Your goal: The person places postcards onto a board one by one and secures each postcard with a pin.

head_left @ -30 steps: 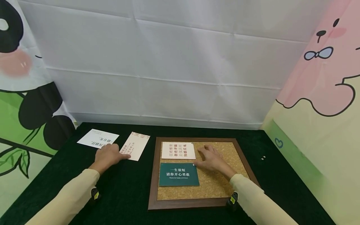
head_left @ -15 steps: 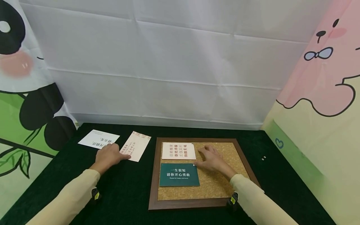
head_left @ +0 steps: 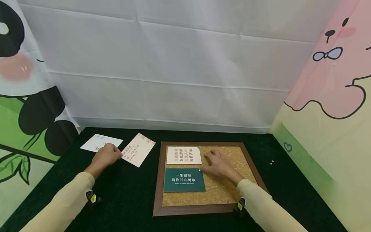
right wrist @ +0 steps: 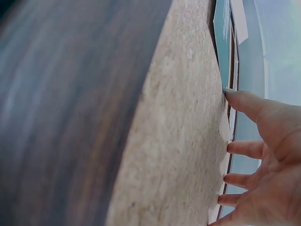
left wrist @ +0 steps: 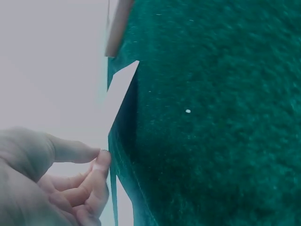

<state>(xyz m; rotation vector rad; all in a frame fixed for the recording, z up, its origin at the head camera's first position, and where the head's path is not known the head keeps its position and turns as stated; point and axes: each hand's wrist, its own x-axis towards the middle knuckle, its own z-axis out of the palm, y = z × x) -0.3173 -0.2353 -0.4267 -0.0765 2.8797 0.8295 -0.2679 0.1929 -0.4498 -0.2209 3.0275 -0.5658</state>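
Note:
My left hand [head_left: 105, 157] pinches the near-left corner of a pale card with red lettering [head_left: 138, 149] between thumb and finger. In the left wrist view this card [left wrist: 120, 96] tilts up off the dark green cloth. A white card [head_left: 98, 142] lies flat behind the left hand, partly covered by it. On the framed corkboard [head_left: 185, 199] sit a white card with red print [head_left: 184, 155] and a teal card with white lettering [head_left: 184, 179]. My right hand [head_left: 219, 165] rests on the cork with fingers spread, its thumb [right wrist: 244, 101] touching the teal card's upper right corner.
Two tiny pale bits [head_left: 271, 162] lie on the green cloth [head_left: 127, 199] right of the corkboard. A white curtain [head_left: 179, 74] rises behind the table, with cartoon-printed panels on both sides.
My left hand has lifted the pale card's near edge, pinching its corner and turning it slightly, where before the thumb lay across it. The right hand stays in place.

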